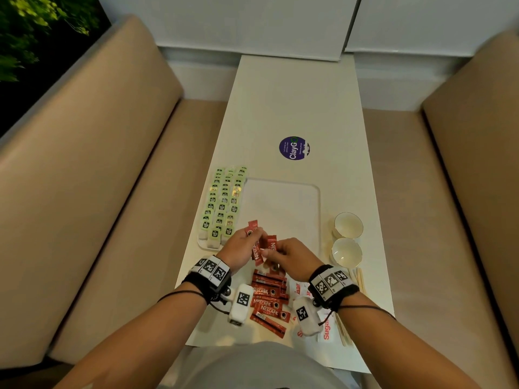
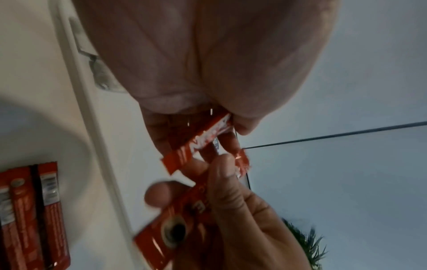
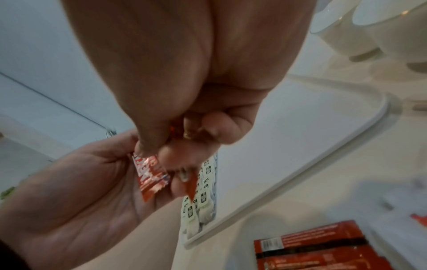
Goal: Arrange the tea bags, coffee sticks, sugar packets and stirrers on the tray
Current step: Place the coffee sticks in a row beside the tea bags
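Sticks in hand: a few red coffee sticks point(image 1: 259, 242) are held in the air between the two hands, just above the near left corner of the tray point(image 1: 318, 209).
Left hand: the left hand point(image 1: 238, 248) has its fingers point(image 2: 161, 131) curled round the bunch, so it grips the sticks; their far ends stand out beyond the fingers toward the tray.
Right hand: the right hand point(image 1: 292, 255) pinches one stick of the same bunch between thumb and fingers point(image 3: 217, 127); it is closed on the stick, not free.
Long axis: the held sticks run roughly away from the person, a little fanned and not yet parallel.
Direction to the goal: the bare part of the tray lies ahead and slightly right of the fingers; the green tea bags point(image 1: 224, 203) already fill its left side in rows.
Nearer hand: both hands are about equally near the tray; the left seems nearer to the tea bags, the right to the free area.
Supply: more coffee sticks lie in a loose pile point(image 1: 269, 301) on the bench point(image 1: 295, 102), near the person, under the wrists.
Others waiting: the sugar packets point(image 1: 327, 329) and wooden stirrers point(image 1: 359, 277) lie at the right on the bench, not on the tray.
Judgement: the bunch probably needs squaring first, then laying down beside the tea bags, with the long axis along their rows.
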Demonstrator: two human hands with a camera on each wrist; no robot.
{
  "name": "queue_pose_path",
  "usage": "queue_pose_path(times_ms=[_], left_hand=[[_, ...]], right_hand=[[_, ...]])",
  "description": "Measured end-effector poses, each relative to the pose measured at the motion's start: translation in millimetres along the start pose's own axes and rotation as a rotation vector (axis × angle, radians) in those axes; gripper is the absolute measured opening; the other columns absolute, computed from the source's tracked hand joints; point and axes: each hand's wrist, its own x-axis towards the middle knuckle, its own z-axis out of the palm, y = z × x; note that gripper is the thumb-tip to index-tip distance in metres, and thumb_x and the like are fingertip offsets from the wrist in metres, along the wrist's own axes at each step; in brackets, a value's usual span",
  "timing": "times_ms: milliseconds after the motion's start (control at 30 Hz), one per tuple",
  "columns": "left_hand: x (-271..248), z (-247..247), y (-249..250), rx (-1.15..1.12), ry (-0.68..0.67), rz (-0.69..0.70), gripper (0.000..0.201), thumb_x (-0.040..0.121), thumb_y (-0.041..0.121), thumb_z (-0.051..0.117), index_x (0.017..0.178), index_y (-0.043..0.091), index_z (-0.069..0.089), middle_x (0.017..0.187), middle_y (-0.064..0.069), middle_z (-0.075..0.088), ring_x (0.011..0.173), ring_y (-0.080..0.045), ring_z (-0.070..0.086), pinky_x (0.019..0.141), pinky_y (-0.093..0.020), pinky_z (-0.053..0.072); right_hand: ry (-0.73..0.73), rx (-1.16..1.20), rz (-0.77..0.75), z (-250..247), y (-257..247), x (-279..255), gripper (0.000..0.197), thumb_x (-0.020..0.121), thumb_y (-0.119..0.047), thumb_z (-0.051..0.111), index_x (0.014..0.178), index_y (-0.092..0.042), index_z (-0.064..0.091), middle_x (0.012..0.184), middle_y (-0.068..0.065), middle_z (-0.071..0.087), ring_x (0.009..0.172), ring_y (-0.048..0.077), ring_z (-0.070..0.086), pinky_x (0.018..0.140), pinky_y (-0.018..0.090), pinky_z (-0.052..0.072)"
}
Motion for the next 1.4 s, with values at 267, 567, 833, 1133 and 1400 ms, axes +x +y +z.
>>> queue_pose_path(times_ms=[267, 567, 833, 1133, 1400], left_hand=[[-6, -4, 6, 0.359, -0.056, 0.079, 0.021, 0.097, 0.036, 0.061, 0.087, 0.019, 0.066, 0.06, 0.004, 0.058, 0.057, -0.011, 0.054, 0.055, -0.022, 0.045], [-11, -19, 5, 0.323, 0.05, 0.085, 0.017, 0.096, 0.029, 0.065, 0.08, 0.025, 0.066, 0.064, 0.003, 0.056, 0.059, -0.012, 0.052, 0.058, -0.021, 0.044], [-7, -42, 7, 0.253, 0.068, 0.041, 0.015, 0.092, 0.027, 0.071, 0.079, 0.026, 0.064, 0.061, 0.007, 0.055, 0.059, -0.013, 0.052, 0.057, -0.023, 0.042], [4, -68, 6, 0.209, 0.053, -0.007, 0.012, 0.092, 0.026, 0.072, 0.086, 0.017, 0.068, 0.068, 0.003, 0.058, 0.062, -0.014, 0.051, 0.053, -0.018, 0.041], [18, -86, 14, 0.239, 0.022, 0.033, 0.015, 0.09, 0.019, 0.074, 0.077, 0.02, 0.066, 0.061, 0.01, 0.056, 0.053, -0.003, 0.051, 0.057, -0.017, 0.044]], right_hand=[[-0.039, -0.103, -0.013, -8, -1, -6, 0.035, 0.099, -0.042, 0.062, 0.083, -0.013, 0.073, 0.073, 0.001, 0.076, 0.059, 0.007, 0.064, 0.066, 0.029, 0.055], [0.081, -0.061, -0.028, -20, -2, -11, 0.027, 0.097, -0.042, 0.064, 0.082, -0.022, 0.073, 0.063, -0.008, 0.066, 0.052, 0.002, 0.046, 0.06, 0.022, 0.039], [0.222, 0.091, -0.018, -13, -4, 1, 0.023, 0.098, -0.037, 0.064, 0.092, -0.018, 0.074, 0.075, 0.003, 0.071, 0.057, 0.007, 0.056, 0.061, 0.022, 0.048], [0.398, 0.307, 0.018, -3, -10, 15, 0.008, 0.096, -0.018, 0.069, 0.094, -0.018, 0.077, 0.082, 0.007, 0.074, 0.065, 0.009, 0.064, 0.064, 0.028, 0.052], [0.47, 0.325, 0.042, 4, -16, 32, 0.014, 0.098, -0.019, 0.065, 0.095, -0.017, 0.078, 0.082, 0.003, 0.076, 0.064, 0.009, 0.061, 0.064, 0.025, 0.053]])
